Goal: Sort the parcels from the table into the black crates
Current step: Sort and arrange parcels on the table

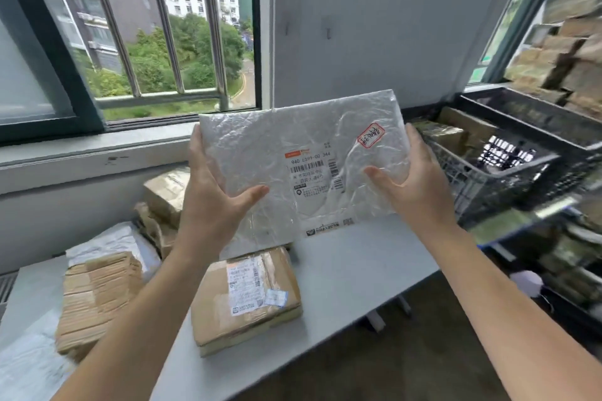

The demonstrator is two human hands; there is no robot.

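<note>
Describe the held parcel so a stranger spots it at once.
By the barred window, above the grey table, the left hand and right hand hold a flat parcel. Crinkled white wrap and a red-bordered sticker set it apart from the brown boxes beneath.

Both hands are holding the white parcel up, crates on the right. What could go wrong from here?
1. The left hand and right hand grip the white parcel only at its side edges. The crinkled glossy wrap may slip, dropping it onto the taped box below.
2. The nearest black crate already holds brown boxes, so this wide flat parcel might catch the rim or perch on top.
</note>
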